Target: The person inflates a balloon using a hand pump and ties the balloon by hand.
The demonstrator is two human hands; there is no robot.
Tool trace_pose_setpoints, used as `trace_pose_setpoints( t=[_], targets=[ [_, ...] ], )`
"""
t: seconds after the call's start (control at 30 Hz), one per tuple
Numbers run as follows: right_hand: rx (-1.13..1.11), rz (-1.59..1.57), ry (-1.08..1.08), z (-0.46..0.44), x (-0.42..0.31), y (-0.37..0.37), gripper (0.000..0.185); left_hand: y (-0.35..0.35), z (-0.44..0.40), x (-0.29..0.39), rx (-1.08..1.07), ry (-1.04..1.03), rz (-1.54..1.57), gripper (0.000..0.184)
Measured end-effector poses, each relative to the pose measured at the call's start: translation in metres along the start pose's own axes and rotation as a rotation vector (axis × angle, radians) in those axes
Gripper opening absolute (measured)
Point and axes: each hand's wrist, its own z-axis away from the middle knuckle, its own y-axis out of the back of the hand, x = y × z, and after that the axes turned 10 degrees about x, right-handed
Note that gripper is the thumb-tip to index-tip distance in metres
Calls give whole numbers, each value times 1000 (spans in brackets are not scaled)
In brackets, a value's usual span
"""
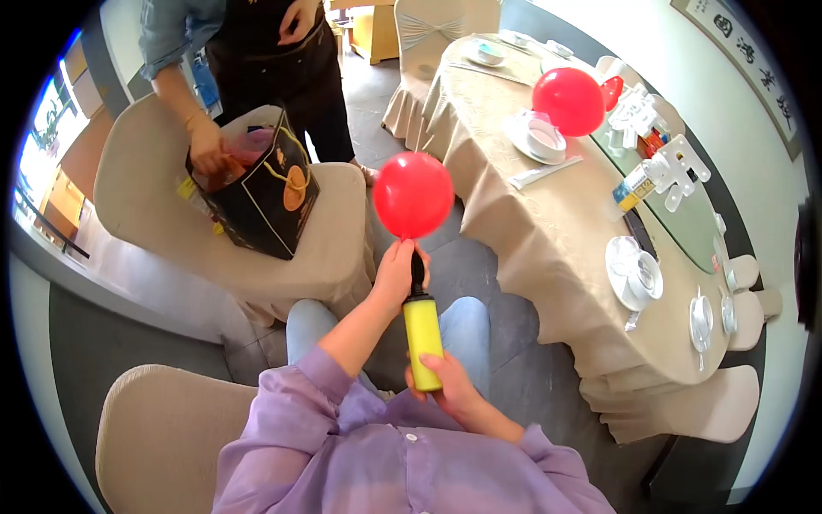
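Observation:
A round, inflated red balloon (413,195) stands above my lap, its neck at the black nozzle end of a yellow hand pump (423,338). My left hand (397,272) is closed around the balloon's neck by the nozzle; the fingertips partly hide where the two meet. Lower down, my right hand (448,382) wraps round the bottom part of the pump's yellow barrel. The pump points up and away from me, slightly tilted.
At the right, a round table (505,163) with a beige cloth holds wrapped dishes, another red balloon (568,102) and a bottle (638,184). Ahead left, a co-worker's hand (208,147) reaches into a black bag (265,201) on a covered chair (338,193).

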Motion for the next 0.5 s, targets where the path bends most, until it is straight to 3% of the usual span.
trace_pose_setpoints(
  t=[0.13,0.23,0.3,0.33,0.4,0.5],
  targets=[
    [0,-42,-32,7,-6,-14,38,20,-20,20,-10,-75,-182,15],
    [-99,7,-87,39,3,-6,25,30,-41,34,38,-140,-65,15],
    [113,-16,-148,49,6,-6,24,32,-38,22,43,-86,-83,15],
    [112,-13,-152,42,7,-4,24,28,-31,13,39,-24,-103,16],
    [-5,-50,-3,10,7,1,24,12,-14,-4,-17,-49,-114,17],
    [1,-73,-19,6,-2,-9,24,11,-11,6,-21,-40,-109,17]
  ],
)
